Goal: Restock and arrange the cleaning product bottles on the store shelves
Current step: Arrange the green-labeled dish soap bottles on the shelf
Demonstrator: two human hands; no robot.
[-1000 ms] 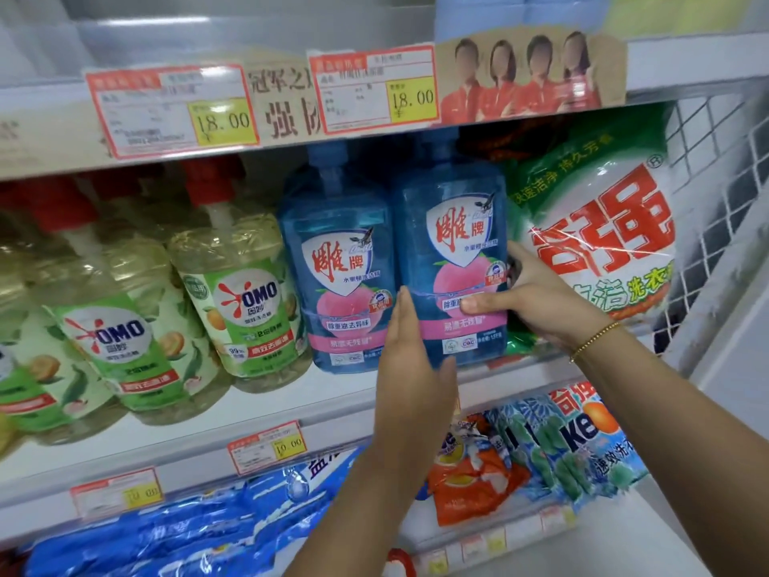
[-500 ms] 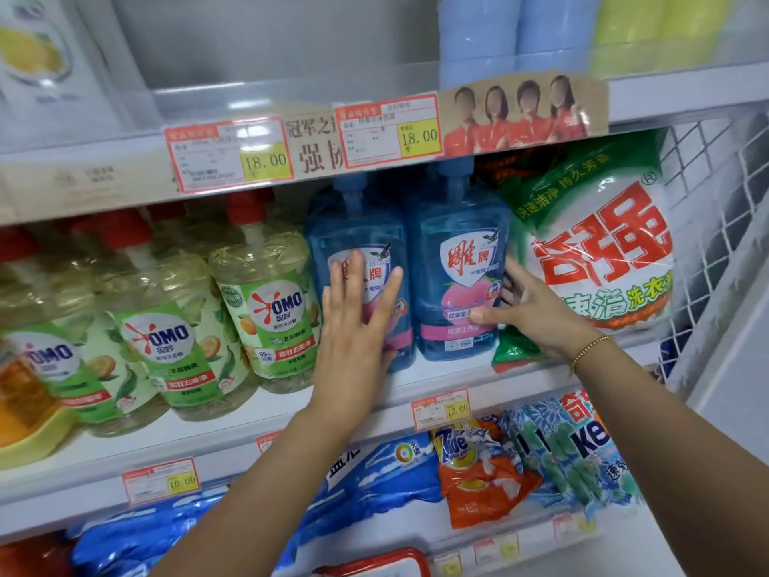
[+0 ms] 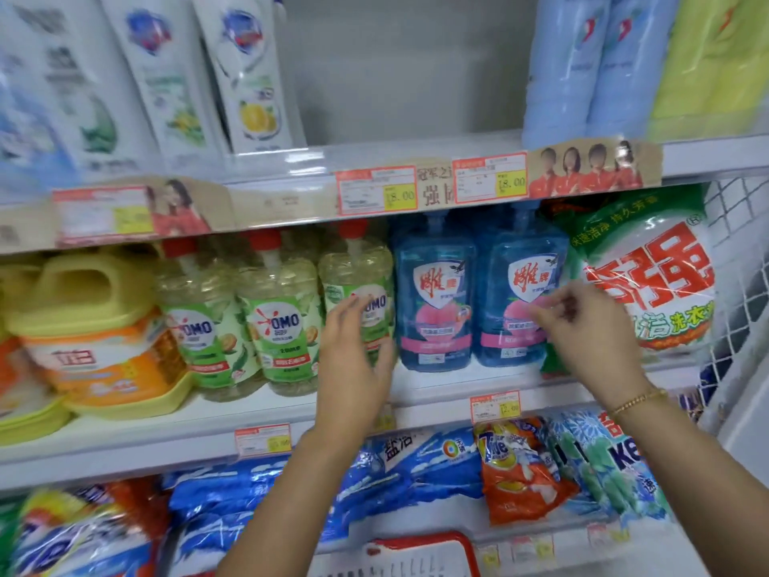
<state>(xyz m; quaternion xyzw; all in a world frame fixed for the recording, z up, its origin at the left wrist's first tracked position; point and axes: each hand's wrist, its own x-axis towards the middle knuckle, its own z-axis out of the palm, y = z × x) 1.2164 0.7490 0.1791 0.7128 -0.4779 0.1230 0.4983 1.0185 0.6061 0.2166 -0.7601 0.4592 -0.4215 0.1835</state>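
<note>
Two blue dish-soap bottles with pink labels stand side by side on the middle shelf (image 3: 437, 381), the left blue bottle (image 3: 432, 285) and the right blue bottle (image 3: 512, 281). Left of them stand three green-labelled OMO bottles (image 3: 279, 318) with red caps. My left hand (image 3: 353, 360) hovers in front of the rightmost OMO bottle (image 3: 358, 276), fingers spread, holding nothing. My right hand (image 3: 586, 331) is in front of the right blue bottle, fingers loosely curled and blurred, gripping nothing.
A big green and white detergent bag (image 3: 649, 285) fills the shelf's right end beside a wire mesh side (image 3: 736, 285). A yellow-lidded tub (image 3: 91, 326) sits at left. Refill pouches (image 3: 245, 72) and blue bottles (image 3: 582, 64) stand above. Detergent bags (image 3: 516, 468) lie below.
Both hands have come off the blue bottles and drawn back. The left hand shifted left toward the OMO bottles. The view has pulled back and tilted up.
</note>
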